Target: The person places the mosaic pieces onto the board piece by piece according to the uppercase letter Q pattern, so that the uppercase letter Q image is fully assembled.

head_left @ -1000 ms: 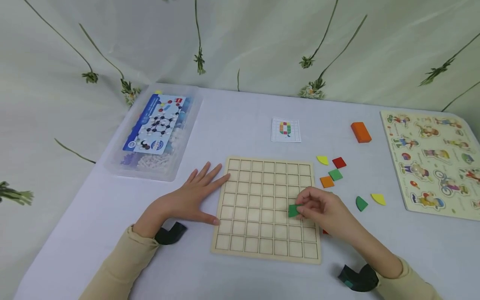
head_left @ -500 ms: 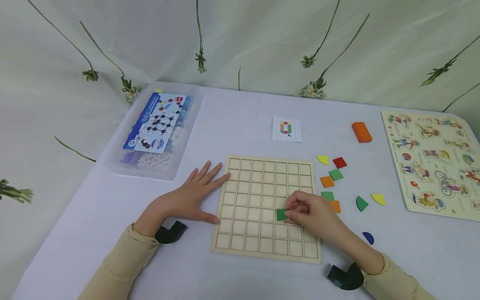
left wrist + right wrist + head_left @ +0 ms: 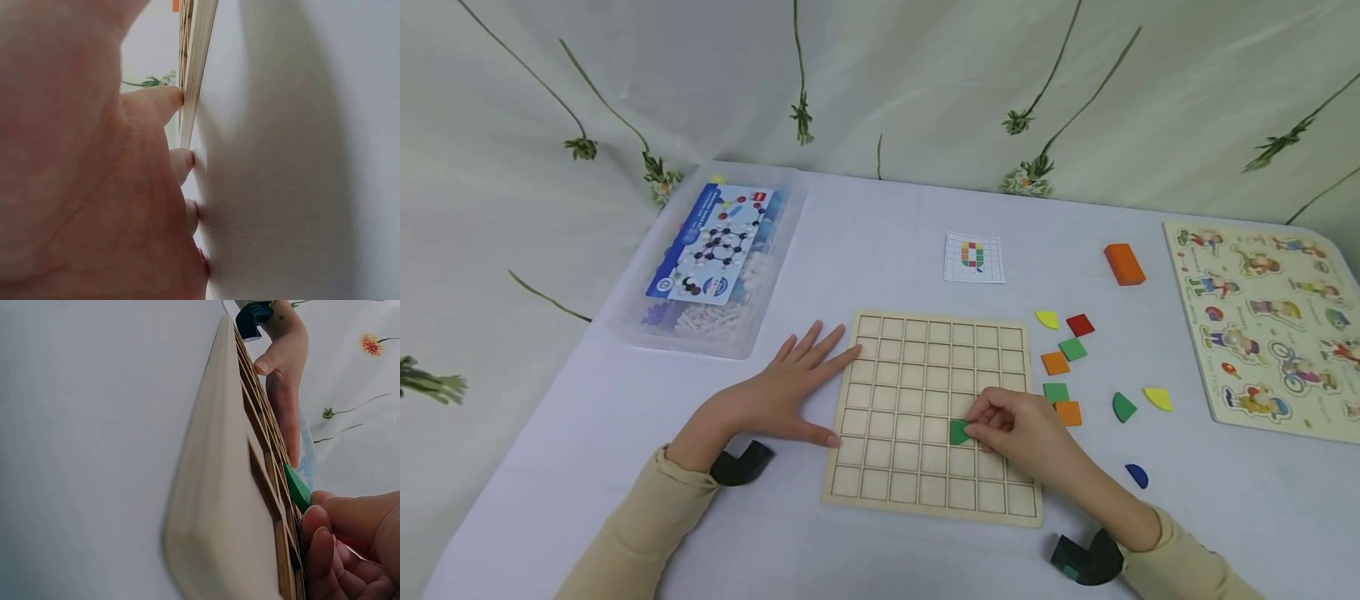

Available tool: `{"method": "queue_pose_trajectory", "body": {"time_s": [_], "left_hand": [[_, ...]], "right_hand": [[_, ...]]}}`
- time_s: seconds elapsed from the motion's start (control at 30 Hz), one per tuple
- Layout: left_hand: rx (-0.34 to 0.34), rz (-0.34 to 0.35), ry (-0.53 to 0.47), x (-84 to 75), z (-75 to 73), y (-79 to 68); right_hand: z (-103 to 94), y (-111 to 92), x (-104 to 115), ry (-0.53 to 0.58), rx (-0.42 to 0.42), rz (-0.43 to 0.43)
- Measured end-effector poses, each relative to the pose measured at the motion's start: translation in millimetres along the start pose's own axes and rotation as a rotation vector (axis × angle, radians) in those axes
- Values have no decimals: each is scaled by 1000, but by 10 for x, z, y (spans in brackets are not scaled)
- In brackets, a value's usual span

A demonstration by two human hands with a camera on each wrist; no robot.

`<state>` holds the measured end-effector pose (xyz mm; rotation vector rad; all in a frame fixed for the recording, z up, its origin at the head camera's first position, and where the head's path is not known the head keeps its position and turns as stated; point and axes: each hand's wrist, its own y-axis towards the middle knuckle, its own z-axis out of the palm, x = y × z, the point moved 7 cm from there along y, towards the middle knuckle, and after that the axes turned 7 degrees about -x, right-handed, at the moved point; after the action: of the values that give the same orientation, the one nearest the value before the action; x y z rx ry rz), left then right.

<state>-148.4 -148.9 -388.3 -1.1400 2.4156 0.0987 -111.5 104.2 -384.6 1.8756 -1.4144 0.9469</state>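
Observation:
My right hand (image 3: 1018,425) pinches a dark green tile (image 3: 958,432) between thumb and fingers, over the lower right part of the wooden grid board (image 3: 932,517). In the right wrist view the tile (image 3: 297,487) slants down, its edge right at the grid's ribs. To the board's left, my left hand (image 3: 790,396) lies with fingers spread, thumb and index fingertips at the board's left edge. The left wrist view shows one finger of the hand (image 3: 144,156) meeting the board's side (image 3: 199,56) and the other fingertips on the cloth.
Right of the board lie loose tiles: orange (image 3: 1055,362), green (image 3: 1072,348), red (image 3: 1080,324), yellow (image 3: 1157,398) and blue (image 3: 1137,475). A pattern card (image 3: 973,271) and an orange block (image 3: 1124,264) lie behind. A clear parts box (image 3: 730,342) stands left, a picture puzzle board (image 3: 1213,333) right.
My right hand has carried the green tile left and slightly toward me across the board, uncovering several loose tiles. The left hand has stayed at the board's edge.

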Motion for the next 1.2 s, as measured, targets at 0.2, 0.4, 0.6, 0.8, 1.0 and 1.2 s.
{"method": "queue_pose_trajectory", "body": {"time_s": [0.2, 0.4, 0.6, 0.8, 1.0, 1.2], "left_hand": [[-7, 1, 9, -4, -13, 4], [-11, -3, 7, -18, -22, 2], [-11, 5, -9, -26, -15, -6], [-12, 9, 2, -9, -12, -11], [-11, 11, 8, 2, -6, -9], [-12, 16, 10, -3, 2, 6]], "right_hand": [[0, 14, 43, -38, -6, -20], [-30, 19, 36, -62, -4, 8], [-420, -40, -3, -42, -86, -16], [-900, -226, -228, -147, -231, -13], [-964, -346, -500, -235, -216, 59], [-893, -326, -527, -279, -207, 38]]}}
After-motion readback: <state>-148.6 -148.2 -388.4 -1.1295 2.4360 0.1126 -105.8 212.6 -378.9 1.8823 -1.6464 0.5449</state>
